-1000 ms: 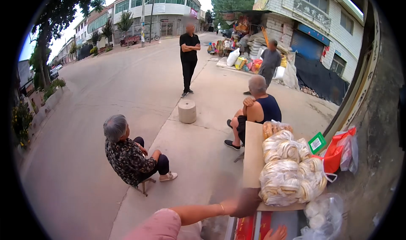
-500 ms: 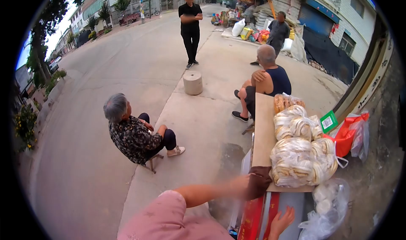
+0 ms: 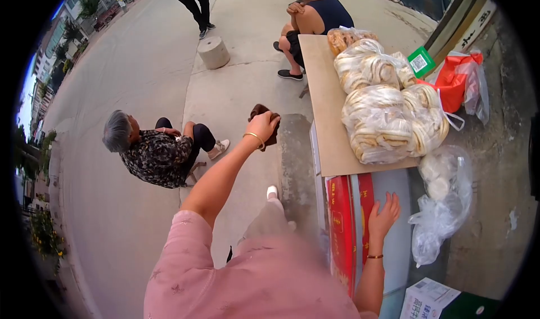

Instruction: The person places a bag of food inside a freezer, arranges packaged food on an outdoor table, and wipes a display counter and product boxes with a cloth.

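Left hand grips crumpled brown cloth, likely soft, best bunched, beyond the flat tan board's left edge; right hand open.

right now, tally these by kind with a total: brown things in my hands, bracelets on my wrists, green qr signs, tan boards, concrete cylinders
Brown item in left hand: 1
Bracelets: 2
Green QR sign: 1
Tan board: 1
Concrete cylinder: 1
Total: 6
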The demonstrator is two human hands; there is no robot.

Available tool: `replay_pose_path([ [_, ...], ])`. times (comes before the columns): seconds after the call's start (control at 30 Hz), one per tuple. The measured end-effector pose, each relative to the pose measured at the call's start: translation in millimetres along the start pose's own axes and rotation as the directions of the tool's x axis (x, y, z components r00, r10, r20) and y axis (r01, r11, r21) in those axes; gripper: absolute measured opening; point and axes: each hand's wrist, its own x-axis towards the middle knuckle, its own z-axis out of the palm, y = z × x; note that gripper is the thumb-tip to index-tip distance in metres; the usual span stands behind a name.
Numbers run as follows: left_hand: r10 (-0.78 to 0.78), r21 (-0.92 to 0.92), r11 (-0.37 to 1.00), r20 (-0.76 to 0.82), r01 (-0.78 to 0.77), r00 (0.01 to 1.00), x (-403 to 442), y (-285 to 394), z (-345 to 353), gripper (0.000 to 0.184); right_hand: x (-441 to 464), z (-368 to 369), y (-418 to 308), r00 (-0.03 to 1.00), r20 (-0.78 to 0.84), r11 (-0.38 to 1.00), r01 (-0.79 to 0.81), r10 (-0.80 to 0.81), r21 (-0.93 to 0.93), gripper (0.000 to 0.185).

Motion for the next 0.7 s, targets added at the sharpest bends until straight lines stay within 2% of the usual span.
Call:
replay_pose_path([
  [0.07, 0.1, -0.205, 0.972, -0.061, -0.111, 0.993, 15, 27, -12, 0.033, 3, 1, -3, 1.0, -0.007, 1.0, -0.012, 0.012, 0.0, 0.04],
  [0.13, 0.143, -0.213, 0.964, -0.095, -0.16, 0.985, 20, 64, -17, 0.033, 6, -1, -6, 1.0, -0.006, 1.0, 0.007, -0.006, 0.016, 0.04],
  [0.2, 0.2, -0.43, 0.893, 0.111, -0.134, 0.973, 14, 103, -16, 0.037, 5, -5, -9, 1.0, -0.006, 1.0, 0.0, 0.0, 0.013, 0.04],
  [0.23, 0.434, -0.41, 0.831, 0.057, -0.375, 0.899, 20, 100, 13, 0.039, 6, -4, -10, 1.0, -0.003, 1.0, -0.009, 0.009, 0.008, 0.04],
  [0.27, 0.638, -0.378, 0.717, 0.018, -0.586, 0.77, 22, 95, 44, 0.041, 7, -5, -9, 1.0, -0.009, 1.0, 0.004, -0.004, 0.012, 0.04],
  [0.33, 0.691, 0.019, 0.717, 0.119, -0.697, 0.713, 0, 104, 63, 0.044, 6, -4, -8, 1.0, -0.001, 0.999, 0.005, -0.005, 0.033, 0.041],
  [0.4, 0.679, 0.088, 0.717, 0.132, -0.691, 0.722, 9, 107, 64, 0.045, 6, -6, -8, 1.0, 0.011, 0.999, 0.01, -0.011, 0.037, 0.041],
  [0.43, 0.63, 0.124, 0.761, 0.097, -0.637, 0.771, 17, 105, 67, 0.045, 6, -5, -9, 0.999, 0.035, 0.999, -0.005, 0.004, 0.038, 0.041],
  [0.47, 0.624, 0.136, 0.765, 0.083, -0.629, 0.777, 33, 102, 68, 0.045, 5, -6, -9, 0.999, 0.029, 0.999, 0.012, -0.013, 0.047, 0.041],
  [0.53, 0.476, 0.084, 0.876, -0.001, -0.474, 0.879, 70, 91, 68, 0.043, 7, -7, -12, 0.998, 0.056, 0.999, -0.021, 0.019, 0.033, 0.042],
  [0.6, 0.54, 0.12, 0.834, 0.019, -0.539, 0.841, 111, 80, 67, 0.042, 10, -10, -16, 0.996, 0.078, 0.998, -0.047, 0.045, 0.031, 0.042],
  [0.67, 0.528, 0.119, 0.837, 0.074, -0.533, 0.846, 147, 79, 62, 0.042, 9, -9, -21, 0.991, 0.103, 0.996, -0.09, 0.088, 0.021, 0.042],
  [0.7, 0.534, 0.144, 0.833, 0.043, -0.534, 0.844, 166, 76, 65, 0.042, 10, -8, -22, 0.989, 0.109, 0.995, -0.102, 0.103, -0.013, 0.042],
])
